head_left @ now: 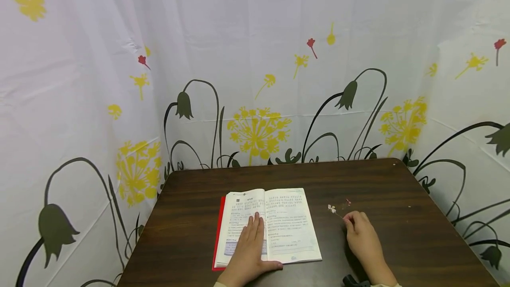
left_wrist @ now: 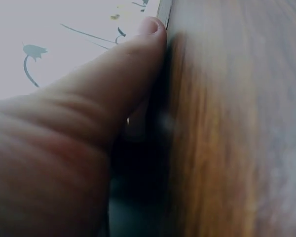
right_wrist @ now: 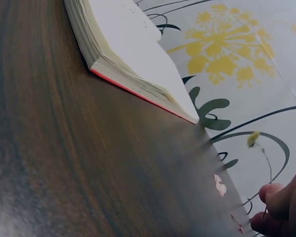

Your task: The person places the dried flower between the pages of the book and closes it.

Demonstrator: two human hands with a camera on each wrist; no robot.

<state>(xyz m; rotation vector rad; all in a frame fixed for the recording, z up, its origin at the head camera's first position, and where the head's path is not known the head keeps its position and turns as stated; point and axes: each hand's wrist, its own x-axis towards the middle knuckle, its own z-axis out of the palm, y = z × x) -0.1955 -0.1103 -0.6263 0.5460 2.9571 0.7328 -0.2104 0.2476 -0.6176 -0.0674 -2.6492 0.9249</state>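
An open book (head_left: 288,220) with printed pages and a red cover edge lies on the dark wooden table. My left hand (head_left: 249,249) rests on it, straight fingers over the left page and thumb stretched along the lower edge. Right of the book, my right hand (head_left: 364,238) pinches the thin stem of a small dried flower (right_wrist: 253,138) between thumb and fingertip. The flower's head looks yellowish in the right wrist view. Close by on the tabletop lie a pale pink flower (right_wrist: 219,185) and a tiny red one (right_wrist: 239,228).
The brown table (head_left: 191,216) ends at a white curtain (head_left: 255,48) printed with yellow, red and dark green flowers. A dark band (head_left: 354,281) sits on my right wrist. A small pale speck (head_left: 410,206) shows on the table at the right.
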